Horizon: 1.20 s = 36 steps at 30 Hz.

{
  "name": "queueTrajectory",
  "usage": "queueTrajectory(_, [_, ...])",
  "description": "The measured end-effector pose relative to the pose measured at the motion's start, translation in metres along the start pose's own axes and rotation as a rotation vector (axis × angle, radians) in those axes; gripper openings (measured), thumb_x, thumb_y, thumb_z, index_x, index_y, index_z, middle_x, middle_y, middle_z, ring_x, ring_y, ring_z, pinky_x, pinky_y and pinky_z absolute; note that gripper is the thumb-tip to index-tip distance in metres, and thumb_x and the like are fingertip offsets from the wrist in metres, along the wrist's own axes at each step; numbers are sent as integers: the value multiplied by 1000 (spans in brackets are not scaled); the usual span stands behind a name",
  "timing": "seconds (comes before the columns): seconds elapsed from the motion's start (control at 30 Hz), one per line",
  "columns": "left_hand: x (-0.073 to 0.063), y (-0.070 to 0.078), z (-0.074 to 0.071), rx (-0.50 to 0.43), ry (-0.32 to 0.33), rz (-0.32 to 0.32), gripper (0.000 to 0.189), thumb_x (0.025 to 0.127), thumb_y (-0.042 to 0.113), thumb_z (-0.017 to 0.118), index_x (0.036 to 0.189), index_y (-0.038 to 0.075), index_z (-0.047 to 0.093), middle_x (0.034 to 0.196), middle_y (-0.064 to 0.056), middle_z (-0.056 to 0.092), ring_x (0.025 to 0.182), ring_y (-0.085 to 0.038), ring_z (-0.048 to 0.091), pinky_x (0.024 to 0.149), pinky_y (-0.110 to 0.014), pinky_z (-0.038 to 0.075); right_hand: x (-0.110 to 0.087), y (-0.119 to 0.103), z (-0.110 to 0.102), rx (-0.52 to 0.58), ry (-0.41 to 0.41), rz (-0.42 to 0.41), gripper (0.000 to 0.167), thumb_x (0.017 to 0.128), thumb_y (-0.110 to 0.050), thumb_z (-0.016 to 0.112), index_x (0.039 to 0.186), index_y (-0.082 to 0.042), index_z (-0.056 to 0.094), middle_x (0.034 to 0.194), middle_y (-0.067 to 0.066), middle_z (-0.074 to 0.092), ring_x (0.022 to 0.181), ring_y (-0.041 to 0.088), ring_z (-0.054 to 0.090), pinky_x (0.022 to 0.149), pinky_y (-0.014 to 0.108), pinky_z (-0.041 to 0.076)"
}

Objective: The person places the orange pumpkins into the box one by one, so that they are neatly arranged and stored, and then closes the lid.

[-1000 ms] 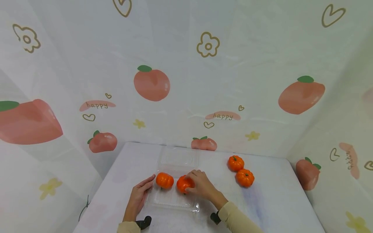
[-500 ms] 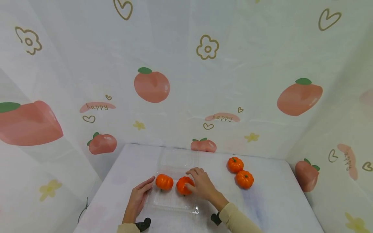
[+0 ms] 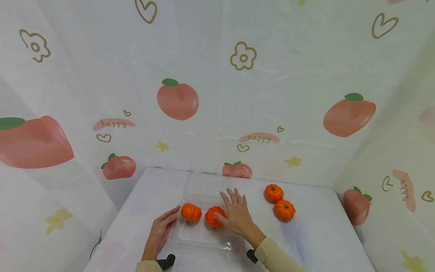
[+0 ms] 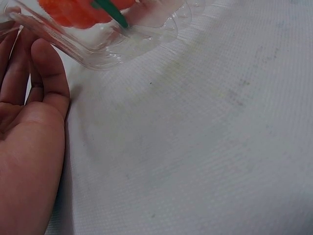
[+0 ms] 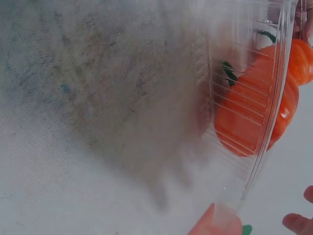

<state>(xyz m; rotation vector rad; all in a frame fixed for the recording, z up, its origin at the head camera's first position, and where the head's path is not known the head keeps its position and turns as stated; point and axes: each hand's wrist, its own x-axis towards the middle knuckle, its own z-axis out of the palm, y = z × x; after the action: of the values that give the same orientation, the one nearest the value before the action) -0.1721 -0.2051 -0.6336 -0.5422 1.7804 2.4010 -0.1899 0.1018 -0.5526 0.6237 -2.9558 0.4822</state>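
A clear plastic clamshell container (image 3: pixel 195 237) lies with its lid (image 3: pixel 205 185) folded back, away from me. Two small orange pumpkins with green stems rest inside: the left pumpkin (image 3: pixel 191 212) and the right pumpkin (image 3: pixel 211 219). My left hand (image 3: pixel 158 232) holds the container's left rim between thumb and fingers. The right hand (image 3: pixel 238 216) hovers by the right pumpkin with its fingers spread and nothing in its grasp. Its thumb overlaps that pumpkin in the head view. In the right wrist view, the pumpkin (image 5: pixel 247 115) shows through the ribbed container wall, with fingertips (image 5: pixel 298 223) apart from it.
Two more orange pumpkins, a rear one (image 3: pixel 273 193) and a front one (image 3: pixel 284 210), sit close together on the table's right side. A white cloth covers the table (image 3: pixel 316 234). Patterned curtains (image 3: pixel 217 113) stand behind and at both sides.
My right hand's fingers have come off the right pumpkin and spread out, rising slightly away from it. The pumpkin stays in the container. The left hand keeps its place at the rim.
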Motion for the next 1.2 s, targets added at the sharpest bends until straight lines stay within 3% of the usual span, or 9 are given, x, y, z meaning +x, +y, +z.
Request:
queueTrajectory(0.17, [0, 1, 0, 13, -12, 15, 48, 91, 14, 75, 136, 1, 64, 117, 15, 76, 106, 9, 66, 90, -12, 55, -1, 5, 2, -49, 9, 15, 85, 92, -67, 54, 159, -17, 35, 165, 18, 32, 153, 46, 27, 118, 73, 26])
queueTrajectory(0.4, [2, 1, -2, 52, -13, 23, 52, 92, 17, 74, 140, 0, 60, 123, 14, 74, 107, 11, 64, 91, -10, 53, -3, 15, 0, -32, 36, 49, 86, 92, -69, 53, 160, -19, 34, 167, 17, 27, 155, 47, 20, 121, 73, 17])
queueTrajectory(1.2, [2, 2, -2, 43, -20, -2, 53, 91, 20, 75, 139, 2, 61, 125, 13, 73, 107, 11, 65, 92, -10, 53, -18, 60, -6, -141, 47, 131, 83, 92, -68, 54, 157, -17, 41, 165, 20, 31, 153, 49, 24, 122, 73, 16])
